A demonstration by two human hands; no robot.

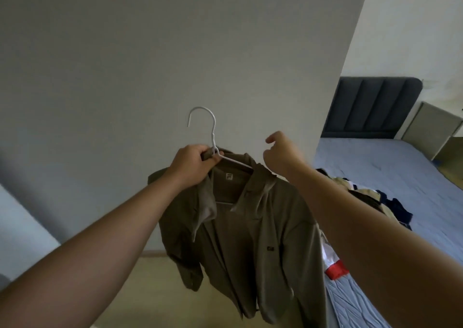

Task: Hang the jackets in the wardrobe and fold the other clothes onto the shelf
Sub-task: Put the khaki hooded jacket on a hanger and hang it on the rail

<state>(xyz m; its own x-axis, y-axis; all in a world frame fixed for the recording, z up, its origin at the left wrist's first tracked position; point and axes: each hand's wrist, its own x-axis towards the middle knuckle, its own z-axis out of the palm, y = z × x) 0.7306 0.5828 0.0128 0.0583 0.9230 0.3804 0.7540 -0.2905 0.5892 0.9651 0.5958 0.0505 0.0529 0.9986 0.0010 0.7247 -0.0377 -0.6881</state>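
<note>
An olive-green hooded jacket (pixel 253 240) hangs open on a white hanger (pixel 209 124), held up in front of a plain grey wall. My left hand (pixel 194 163) grips the hanger's neck together with the jacket's collar. My right hand (pixel 281 153) hovers at the jacket's right shoulder, fingers loosely curled with nothing in them. A pile of other clothes (pixel 370 197) lies on the bed to the right, partly hidden behind my right forearm. No wardrobe or shelf is in sight.
A bed with a blue mattress (pixel 390 162) and a dark padded headboard (pixel 370 107) fills the right side. A red and white item (pixel 335 267) lies at the bed's near edge. Light flooring (pixel 140 290) lies below the jacket.
</note>
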